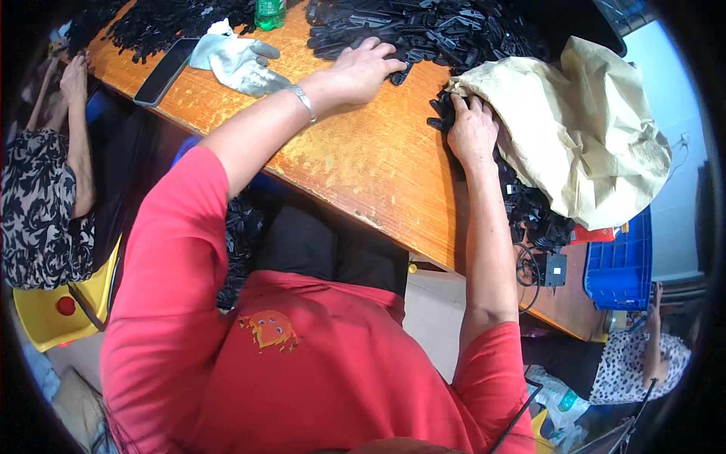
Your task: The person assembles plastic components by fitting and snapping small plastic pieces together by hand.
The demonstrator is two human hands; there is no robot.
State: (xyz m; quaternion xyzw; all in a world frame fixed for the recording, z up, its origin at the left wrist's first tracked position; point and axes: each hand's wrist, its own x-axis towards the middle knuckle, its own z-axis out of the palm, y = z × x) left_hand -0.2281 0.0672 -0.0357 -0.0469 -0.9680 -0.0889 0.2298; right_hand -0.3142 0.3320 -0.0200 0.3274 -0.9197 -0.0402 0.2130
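Note:
My left hand (361,73) reaches over the wooden table with its fingers spread, at the near edge of a large heap of small black plastic parts (431,34). Its fingertips touch a few loose parts there. My right hand (474,135) is beside the mouth of a cream cloth sack (567,129), its bent fingers on black parts by the sack's edge. Its fingertips are partly hidden, so I cannot tell whether it grips anything. More black parts (439,112) lie just left of that hand.
A grey-white work glove (234,64), a phone (166,72) and a green bottle (269,13) are on the table (348,166). Another black heap (178,26) lies far left. A blue crate (620,261) and a black box with a cable (550,270) stand right. Other people sit on both sides.

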